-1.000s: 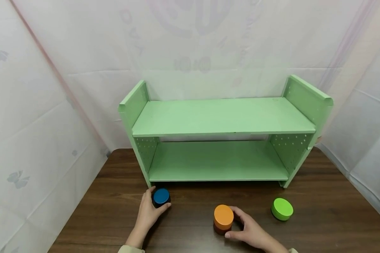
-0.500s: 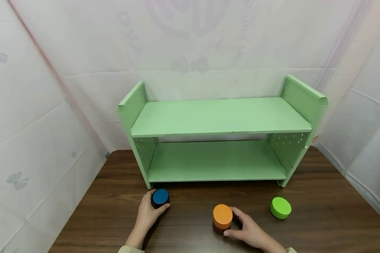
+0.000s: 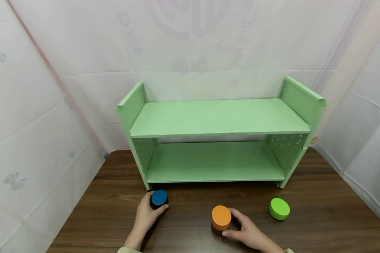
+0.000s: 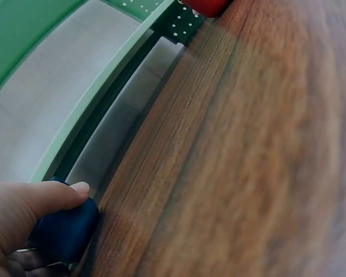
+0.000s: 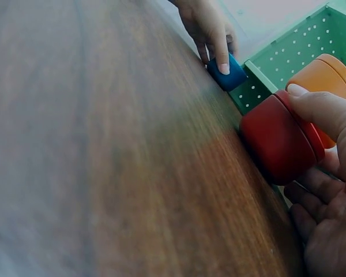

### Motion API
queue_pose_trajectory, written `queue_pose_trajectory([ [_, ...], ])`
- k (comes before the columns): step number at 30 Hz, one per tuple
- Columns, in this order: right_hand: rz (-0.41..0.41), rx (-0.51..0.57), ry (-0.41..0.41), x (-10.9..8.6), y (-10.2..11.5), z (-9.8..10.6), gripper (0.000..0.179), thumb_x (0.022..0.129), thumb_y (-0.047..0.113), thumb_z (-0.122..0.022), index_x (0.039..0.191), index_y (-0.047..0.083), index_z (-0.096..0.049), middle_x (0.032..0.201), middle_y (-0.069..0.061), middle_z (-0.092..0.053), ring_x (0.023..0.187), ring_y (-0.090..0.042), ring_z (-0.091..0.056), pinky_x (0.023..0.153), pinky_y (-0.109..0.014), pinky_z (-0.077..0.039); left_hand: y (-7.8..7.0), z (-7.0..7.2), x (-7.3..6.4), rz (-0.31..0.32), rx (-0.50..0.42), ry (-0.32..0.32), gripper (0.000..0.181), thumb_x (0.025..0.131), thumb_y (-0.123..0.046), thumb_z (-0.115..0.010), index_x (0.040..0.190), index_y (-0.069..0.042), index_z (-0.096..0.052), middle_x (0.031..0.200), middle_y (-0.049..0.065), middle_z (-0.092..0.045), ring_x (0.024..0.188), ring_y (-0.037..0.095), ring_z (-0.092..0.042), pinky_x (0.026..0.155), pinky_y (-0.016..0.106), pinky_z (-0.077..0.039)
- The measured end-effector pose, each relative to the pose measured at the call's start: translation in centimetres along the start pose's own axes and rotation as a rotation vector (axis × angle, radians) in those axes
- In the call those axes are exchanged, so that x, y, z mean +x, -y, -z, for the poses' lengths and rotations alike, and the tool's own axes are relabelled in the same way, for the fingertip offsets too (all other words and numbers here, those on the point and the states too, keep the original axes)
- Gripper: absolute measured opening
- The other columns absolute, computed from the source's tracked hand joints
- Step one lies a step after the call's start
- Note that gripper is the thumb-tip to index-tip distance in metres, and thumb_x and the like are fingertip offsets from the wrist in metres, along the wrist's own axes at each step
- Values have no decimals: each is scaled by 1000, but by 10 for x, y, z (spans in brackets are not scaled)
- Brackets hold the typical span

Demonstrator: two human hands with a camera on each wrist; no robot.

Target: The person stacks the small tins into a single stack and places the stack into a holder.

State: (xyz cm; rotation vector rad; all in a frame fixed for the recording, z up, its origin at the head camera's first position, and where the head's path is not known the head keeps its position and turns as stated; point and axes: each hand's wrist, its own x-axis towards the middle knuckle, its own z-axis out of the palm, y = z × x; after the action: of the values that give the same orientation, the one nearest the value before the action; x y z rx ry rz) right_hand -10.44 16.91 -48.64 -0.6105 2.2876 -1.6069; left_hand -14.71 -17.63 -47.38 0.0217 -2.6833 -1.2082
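On the dark wooden table, my left hand (image 3: pixel 145 212) grips a small round blue tin (image 3: pixel 159 198), thumb on its near side and fingers round the far side. The left wrist view shows the thumb lying on the blue tin (image 4: pixel 66 231). To the right, my right hand (image 3: pixel 247 230) holds a stack of two round tins from its right side. The orange tin (image 3: pixel 221 215) sits on top of the red tin (image 5: pixel 279 141). In the right wrist view the thumb touches the red tin near its top edge, and the other fingers lie partly hidden behind the stack.
A low round green tin (image 3: pixel 279 209) stands on the table (image 3: pixel 190 225), right of my right hand. Behind the tins is a light green two-level shelf (image 3: pixel 221 116) with perforated side panels. White cloth (image 3: pixel 82 42) hangs at the back and both sides.
The head view has shifted slightly, so everything appears a little further left. Both hands keep their hold, and the tins stay in place relative to the shelf.
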Motion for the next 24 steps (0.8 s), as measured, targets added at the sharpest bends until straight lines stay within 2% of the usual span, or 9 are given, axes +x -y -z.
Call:
queue_pose_trajectory([
  [24, 18, -29, -29, -1, 1, -2, 58, 88, 27, -69, 135, 3, -46, 134, -18, -51, 119, 5, -45, 96, -17, -39, -4, 1, -1, 16, -2, -26, 64, 73, -20, -83, 121, 8, -52, 117, 27, -58, 109, 43, -56, 89, 55, -45],
])
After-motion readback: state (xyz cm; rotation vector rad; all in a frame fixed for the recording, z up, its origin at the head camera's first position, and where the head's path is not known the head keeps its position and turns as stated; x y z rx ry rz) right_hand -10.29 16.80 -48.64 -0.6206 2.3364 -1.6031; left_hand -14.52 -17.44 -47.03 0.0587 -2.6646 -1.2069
